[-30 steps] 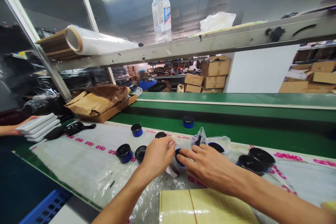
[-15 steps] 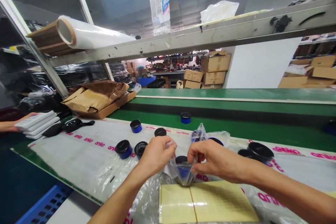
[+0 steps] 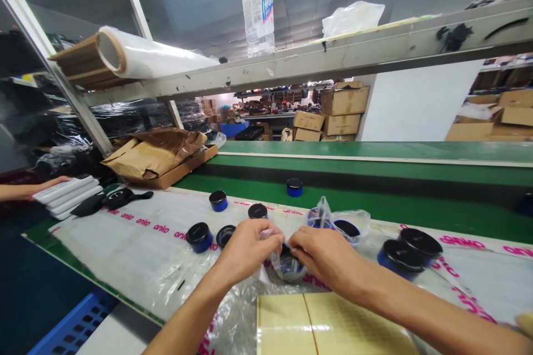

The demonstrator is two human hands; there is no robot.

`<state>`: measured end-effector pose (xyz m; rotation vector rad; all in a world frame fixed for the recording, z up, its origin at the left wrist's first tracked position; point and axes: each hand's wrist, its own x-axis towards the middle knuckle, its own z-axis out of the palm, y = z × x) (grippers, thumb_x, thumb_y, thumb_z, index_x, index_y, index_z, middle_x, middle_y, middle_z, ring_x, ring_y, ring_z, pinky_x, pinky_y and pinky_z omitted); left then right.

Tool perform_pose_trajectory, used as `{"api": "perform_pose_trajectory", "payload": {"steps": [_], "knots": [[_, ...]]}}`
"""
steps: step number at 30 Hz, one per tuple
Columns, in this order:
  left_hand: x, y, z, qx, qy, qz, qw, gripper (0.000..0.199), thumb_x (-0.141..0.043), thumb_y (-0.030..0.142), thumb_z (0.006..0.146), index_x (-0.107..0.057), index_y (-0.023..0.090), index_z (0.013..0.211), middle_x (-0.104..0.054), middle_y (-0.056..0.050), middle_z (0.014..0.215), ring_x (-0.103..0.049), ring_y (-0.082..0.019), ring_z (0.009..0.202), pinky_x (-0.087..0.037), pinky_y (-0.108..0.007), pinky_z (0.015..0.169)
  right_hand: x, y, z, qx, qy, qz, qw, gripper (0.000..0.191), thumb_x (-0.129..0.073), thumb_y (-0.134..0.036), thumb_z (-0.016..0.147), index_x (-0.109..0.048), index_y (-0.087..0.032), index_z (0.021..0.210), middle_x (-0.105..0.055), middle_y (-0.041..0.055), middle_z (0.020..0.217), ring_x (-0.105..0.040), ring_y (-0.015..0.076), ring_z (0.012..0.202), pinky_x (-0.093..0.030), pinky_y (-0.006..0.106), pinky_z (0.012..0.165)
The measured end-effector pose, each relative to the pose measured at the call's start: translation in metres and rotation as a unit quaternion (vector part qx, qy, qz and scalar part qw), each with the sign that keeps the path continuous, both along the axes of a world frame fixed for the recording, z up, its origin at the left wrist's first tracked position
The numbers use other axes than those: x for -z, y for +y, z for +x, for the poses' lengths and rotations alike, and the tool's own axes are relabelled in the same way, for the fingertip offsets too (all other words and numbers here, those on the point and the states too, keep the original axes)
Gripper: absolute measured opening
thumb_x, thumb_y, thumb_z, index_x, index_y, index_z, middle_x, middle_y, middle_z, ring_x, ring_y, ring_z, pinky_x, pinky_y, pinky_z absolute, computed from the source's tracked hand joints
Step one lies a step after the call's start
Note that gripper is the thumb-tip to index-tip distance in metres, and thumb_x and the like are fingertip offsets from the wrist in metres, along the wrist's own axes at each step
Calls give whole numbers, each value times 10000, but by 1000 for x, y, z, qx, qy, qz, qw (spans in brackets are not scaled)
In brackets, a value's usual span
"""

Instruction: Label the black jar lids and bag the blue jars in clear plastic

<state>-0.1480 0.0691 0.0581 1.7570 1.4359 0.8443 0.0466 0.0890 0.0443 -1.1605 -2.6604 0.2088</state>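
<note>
A clear plastic bag (image 3: pixel 283 273) with a black-lidded blue round container inside rests on the covered table, between my hands. My left hand (image 3: pixel 252 245) pinches the bag's upper edge on the left. On the right, my right hand (image 3: pixel 322 249) has its fingers closed at the bag's mouth; its fingertips are partly hidden. Just beyond them sit a bagged container (image 3: pixel 320 216) and an open-looking one (image 3: pixel 346 229) in loose plastic. More blue containers with black lids (image 3: pixel 199 237) stand left of my left hand, and two (image 3: pixel 400 258) stand right of my right hand.
A stack of yellow label sheets (image 3: pixel 333 324) lies in front of me. Beyond runs a green conveyor belt (image 3: pixel 250 183) carrying one container (image 3: pixel 294 187). At left, another person's hand (image 3: pixel 52 184) touches white packs (image 3: pixel 73 197). A shelf beam (image 3: pixel 291 61) crosses overhead.
My right hand has turned over toward the left, its fingers now nearer my left hand at the bag's mouth. The bag's top has been drawn together. The view shifted slightly.
</note>
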Motion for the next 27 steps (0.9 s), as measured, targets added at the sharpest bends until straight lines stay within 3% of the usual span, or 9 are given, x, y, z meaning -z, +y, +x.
{"api": "perform_pose_trajectory", "payload": {"steps": [2,5,10,13,16,18,21,24,27], "knots": [[1,-1,-4,-13,-23,4,1000,271,-607,418,845,-705,167,817,-712,-24,762,-621,-180,727,-421,-253,647,2,8,-1,0,29,4,1000,181,-562,-133,957,-715,-190,879,-729,44,871,-680,216,806,-394,280,669],[2,-3,-11,-87,-66,9,994,419,-603,583,847,-708,178,836,-721,-42,836,-596,-184,749,-401,-257,644,-4,24,-5,3,66,-9,998,187,-570,-147,960,-719,-186,854,-735,33,829,-672,199,776,-393,264,662],[4,-7,-24,-180,-217,-48,958,649,-512,759,819,-724,165,971,-720,-81,901,-571,-178,723,-386,-262,616,-22,58,-11,39,76,-15,996,178,-569,-168,958,-745,-198,956,-757,38,919,-674,204,832,-409,259,685],[7,-10,-28,-202,-284,-41,937,635,-510,735,837,-727,164,1009,-716,-78,942,-590,-183,816,-415,-271,703,-24,79,-10,62,58,-22,996,202,-571,-151,929,-764,-190,881,-756,49,841,-673,207,761,-407,262,634],[8,-13,-29,-212,-343,-32,915,468,-605,583,845,-716,183,1063,-709,-62,1039,-598,-182,940,-428,-263,792,-22,89,-4,80,30,-28,996,208,-583,-112,876,-774,-184,832,-749,61,774,-680,218,723,-424,269,620],[7,-16,-28,-201,-369,-38,907,385,-676,437,813,-695,198,1114,-699,-55,1106,-606,-177,957,-438,-255,783,-24,85,-1,97,26,-8,995,260,-571,-107,867,-762,-169,1031,-759,104,957,-689,267,876,-462,303,698],[3,-20,-24,-191,-406,-49,893,398,-687,268,767,-675,172,1152,-710,-84,1114,-630,-172,890,-453,-251,733,-33,62,-2,100,69,58,991,401,-573,-200,905,-630,-159,1300,-638,152,1303,-593,332,1148,-480,397,857],[1,-21,-17,-171,-452,-56,874,381,-671,265,800,-679,132,1157,-730,-127,1083,-658,-192,914,-475,-262,769,-41,28,-13,38,164,49,984,309,-590,-358,941,-660,-198,1195,-675,108,1224,-623,300,1085,-487,412,890],[1,-24,-10,-116,-471,-43,874,394,-648,362,871,-678,148,1200,-724,-132,1136,-668,-227,994,-493,-305,854,-38,1,-26,-7,245,-42,969,288,-625,-408,920,-648,-234,1148,-705,65,1129,-652,273,1009,-488,402,876]]}}
